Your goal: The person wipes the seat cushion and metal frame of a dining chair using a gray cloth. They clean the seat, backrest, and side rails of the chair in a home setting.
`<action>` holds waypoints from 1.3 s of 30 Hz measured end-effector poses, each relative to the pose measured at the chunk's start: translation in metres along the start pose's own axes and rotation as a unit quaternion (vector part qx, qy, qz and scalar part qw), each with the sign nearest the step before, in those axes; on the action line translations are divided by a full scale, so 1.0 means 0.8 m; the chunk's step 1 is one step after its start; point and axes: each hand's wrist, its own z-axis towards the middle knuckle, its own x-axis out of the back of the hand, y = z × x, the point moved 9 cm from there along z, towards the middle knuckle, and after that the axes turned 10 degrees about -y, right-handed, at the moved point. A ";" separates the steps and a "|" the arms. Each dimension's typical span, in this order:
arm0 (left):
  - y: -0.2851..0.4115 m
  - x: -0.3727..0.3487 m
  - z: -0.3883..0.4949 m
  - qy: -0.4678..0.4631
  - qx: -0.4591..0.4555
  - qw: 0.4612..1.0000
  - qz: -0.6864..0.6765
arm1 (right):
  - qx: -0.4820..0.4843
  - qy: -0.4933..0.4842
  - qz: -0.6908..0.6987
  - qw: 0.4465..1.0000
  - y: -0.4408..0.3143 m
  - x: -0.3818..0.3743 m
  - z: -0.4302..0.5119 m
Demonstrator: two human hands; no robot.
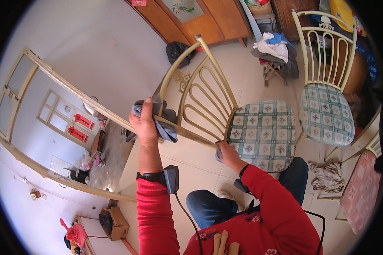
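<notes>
A cream metal-framed chair with a green-and-white checked seat [261, 134] stands tilted in view before me. My left hand [145, 122] grips a ribbed grey-blue cloth [166, 124], which is folded around the upper end of the near post of the chair's back [194, 135]. Lower on the same post, close to the seat, my right hand [229, 154] is closed. A small grey piece [218, 154], apparently cloth, shows at its fingers. The slatted back [207, 95] with its ornament rises beyond both hands.
A second checked-seat chair [327, 111] stands right, a pink-seated one [362, 191] nearer. A crumpled rag [327, 177] lies on the floor. Clothes [276, 51] cover a stool. A black bag [178, 52] sits by the wooden cabinet [191, 25]. At left is a doorway frame [73, 79].
</notes>
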 end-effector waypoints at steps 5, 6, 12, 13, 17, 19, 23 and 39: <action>0.011 -0.008 -0.001 -0.030 -0.002 0.999 -0.023 | -0.135 -0.073 0.064 0.986 0.020 -0.007 -0.017; 0.011 -0.010 -0.001 -0.041 0.000 0.999 -0.030 | -0.133 -0.092 0.082 0.983 0.009 -0.003 -0.020; 0.002 -0.005 -0.002 -0.030 0.019 0.999 -0.017 | 0.133 0.072 0.079 0.985 -0.179 0.058 -0.011; 0.002 -0.005 -0.002 -0.035 0.006 0.999 -0.023 | 0.221 0.138 0.061 0.964 -0.219 0.074 -0.009; -0.008 0.003 0.004 -0.014 0.015 1.000 -0.008 | 0.272 0.175 0.031 0.946 -0.249 0.089 -0.001; -0.012 -0.001 0.008 -0.025 0.004 0.998 -0.049 | 0.306 0.196 0.028 0.931 -0.228 0.095 -0.015; -0.014 0.001 0.006 -0.033 0.012 0.998 -0.056 | 0.100 0.106 0.025 0.989 -0.135 0.075 -0.001; -0.001 -0.005 0.000 -0.018 0.010 0.998 -0.052 | 0.090 -0.020 0.323 0.942 -0.101 0.065 0.060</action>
